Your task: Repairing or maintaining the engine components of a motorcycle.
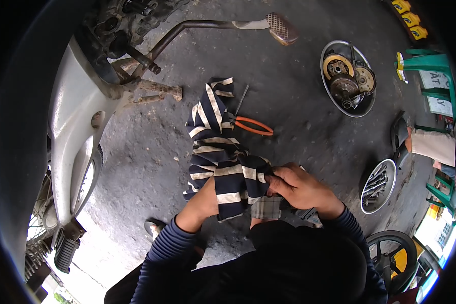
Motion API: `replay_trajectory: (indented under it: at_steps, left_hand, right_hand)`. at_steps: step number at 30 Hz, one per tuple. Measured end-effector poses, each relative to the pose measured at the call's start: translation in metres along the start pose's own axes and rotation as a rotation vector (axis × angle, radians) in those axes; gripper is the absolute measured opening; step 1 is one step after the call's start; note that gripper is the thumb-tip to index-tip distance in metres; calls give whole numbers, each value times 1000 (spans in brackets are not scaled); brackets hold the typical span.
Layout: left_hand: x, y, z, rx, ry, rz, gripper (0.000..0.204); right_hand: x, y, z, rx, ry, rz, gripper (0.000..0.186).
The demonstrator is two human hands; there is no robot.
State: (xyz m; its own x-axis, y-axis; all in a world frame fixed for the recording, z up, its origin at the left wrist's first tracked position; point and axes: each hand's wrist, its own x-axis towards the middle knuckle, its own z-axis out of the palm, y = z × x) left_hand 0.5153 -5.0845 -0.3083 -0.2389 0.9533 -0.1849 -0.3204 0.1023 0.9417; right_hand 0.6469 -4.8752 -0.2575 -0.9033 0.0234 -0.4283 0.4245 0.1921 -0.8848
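Striped cloth point(223, 147), navy and cream, soft woven fabric, crumpled into a long bundle between both hands, above the floor point(157, 147); inner folds concealed. Left hand point(203, 205): back and wrist visible, fingers covered by cloth; impossible to tell whether clenched or slack. Right hand point(303, 188): thumb and curled fingers pinching the cloth's lower right edge; some fingertips lost in the folds. Ribbed dark sleeves on both forearms. Beneath the cloth, a patch of grey plaid fabric point(266, 208), largely covered. Pliers point(254, 126) on the floor, just beside the cloth's right edge: smooth orange grips, head partly under cloth. Slender metal shaft point(242, 99) adjacent, lower end hidden; impossible to tell whether separate or part of the pliers. Floor dark, rough, pitted and stained. Oval-looking metal bowl point(361, 112), shiny rim, with greasy, round, toothed machine parts point(342, 81) piled up to its upper edge, lower pieces obscured. Second metal bowl point(388, 191), with wrenches and sockets point(375, 185) heaped toward its left rim, individual shapes hard to separate. Motorcycle point(71, 106) at left, cut off: scuffed pale body panel, oily engine in shadow, bent steel lever point(197, 24) with cross-hatched pad. Green plastic stools point(430, 62) and another person's leg point(433, 145) at right, distorted and cropped. Spoked black wheel point(390, 256) at lower right, partly hidden.
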Motion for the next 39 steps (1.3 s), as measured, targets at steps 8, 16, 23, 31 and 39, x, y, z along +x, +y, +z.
replay_trajectory:
  at_steps: [8, 16, 23, 31, 39]
  left_hand:
    - [1, 24, -37, 239, -103, 182, 41]
    - [2, 33, -14, 165, 184, 34, 31]
    - [14, 15, -12, 414, 409, 205, 37]
    - [19, 13, -15, 229, 114, 264, 39]
    - [26, 16, -5, 973, 318, 466, 44]
  right_hand:
    - [-7, -7, 8, -48, 106, -157, 34]
    - [-2, -18, 15, -86, 204, -199, 29]
    - [14, -13, 20, -19, 166, -133, 25]
    - [15, -16, 11, -37, 13, -32, 31]
    - [23, -24, 18, 35, 25, 111, 33]
